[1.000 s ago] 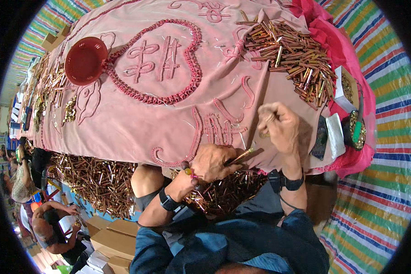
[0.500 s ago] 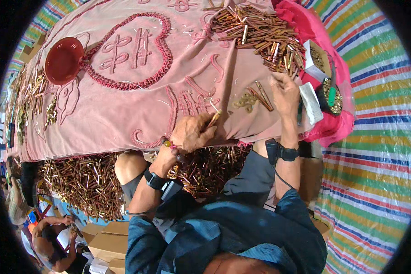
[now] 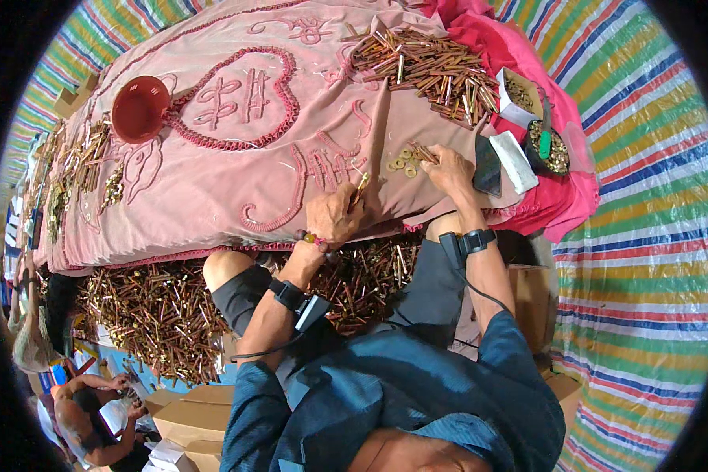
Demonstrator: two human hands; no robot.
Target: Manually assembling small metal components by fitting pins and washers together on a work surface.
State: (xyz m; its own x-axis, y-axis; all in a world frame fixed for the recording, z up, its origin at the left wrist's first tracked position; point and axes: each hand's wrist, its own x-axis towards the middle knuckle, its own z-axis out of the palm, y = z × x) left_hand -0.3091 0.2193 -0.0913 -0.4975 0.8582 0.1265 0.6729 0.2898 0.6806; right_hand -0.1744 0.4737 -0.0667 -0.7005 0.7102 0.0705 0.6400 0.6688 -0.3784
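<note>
My left hand (image 3: 334, 214) is closed round a short gold-coloured stick (image 3: 362, 186) with a pale tip, held upright over the pink cloth (image 3: 236, 185). At its right, my right hand (image 3: 450, 171) is closed with its fingertips on a few thin brown-gold sticks (image 3: 425, 153). Several small yellowish rings (image 3: 403, 163) lie between the two hands, close to the right fingertips. Beyond the right hand spreads a large pile of similar sticks (image 3: 425, 67). The fingers hide part of what each hand grips.
A red-brown bowl (image 3: 140, 110) stands far left, near more sticks (image 3: 82, 165). On the right are a dark flat piece (image 3: 487, 169), a white block (image 3: 514, 162), a white box (image 3: 518, 98) and a green-handled tool (image 3: 544, 145). Below the cloth lies a heap of sticks (image 3: 149, 311). Another person (image 3: 86, 413) sits lower left.
My right hand has come down and left from beside the pile to the loose sticks near the rings, and now grips them. My left hand still holds its stick. The view has shifted slightly.
</note>
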